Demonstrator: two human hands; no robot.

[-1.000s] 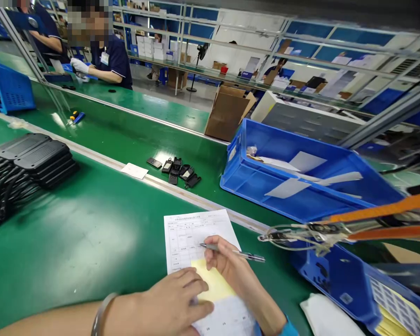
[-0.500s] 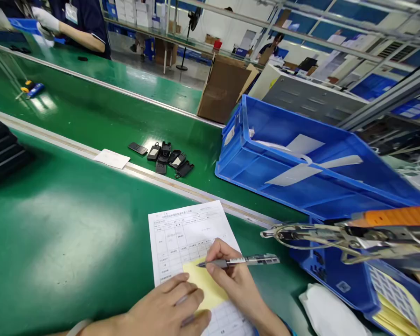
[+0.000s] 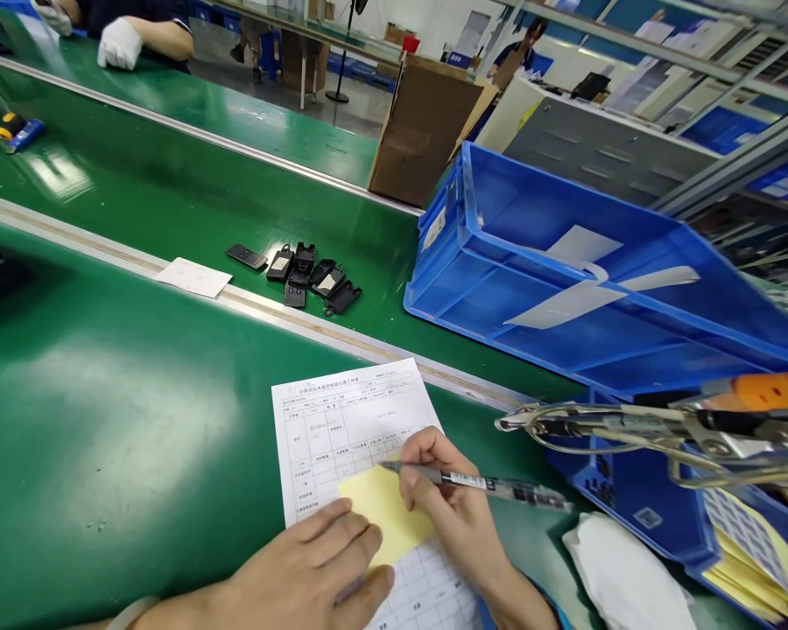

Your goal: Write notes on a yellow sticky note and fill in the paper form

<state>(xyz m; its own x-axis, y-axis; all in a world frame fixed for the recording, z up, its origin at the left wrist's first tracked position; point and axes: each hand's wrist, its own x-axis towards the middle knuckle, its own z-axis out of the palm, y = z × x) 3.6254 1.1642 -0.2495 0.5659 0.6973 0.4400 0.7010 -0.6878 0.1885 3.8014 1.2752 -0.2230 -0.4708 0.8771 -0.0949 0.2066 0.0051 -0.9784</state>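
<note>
A printed form (image 3: 361,411) with a table of boxes lies on the green work surface in front of me. On top of it is a yellow sticky note (image 3: 377,512). My left hand (image 3: 315,569) rests flat with its fingers stretched over the note's left edge and the form. In my right hand (image 3: 456,507) a pen (image 3: 486,486) is pinched between thumb and fingers. The pen's tip points left, just above the top edge of the note; whether it touches the paper I cannot tell.
Several small black plastic cases (image 3: 302,267) lie beyond the metal rail, near a white card (image 3: 195,276). To the right are a large blue crate (image 3: 538,306), an orange-handled tool (image 3: 768,392), a blue bin (image 3: 657,521) and a white cloth-like bundle (image 3: 623,569). Across the bench is a co-worker's gloved hand (image 3: 120,44).
The pen has tilted, and its tip has moved from over the note to its top edge. My left hand stays on the note. The co-worker's gloved hand has lowered to the bench.
</note>
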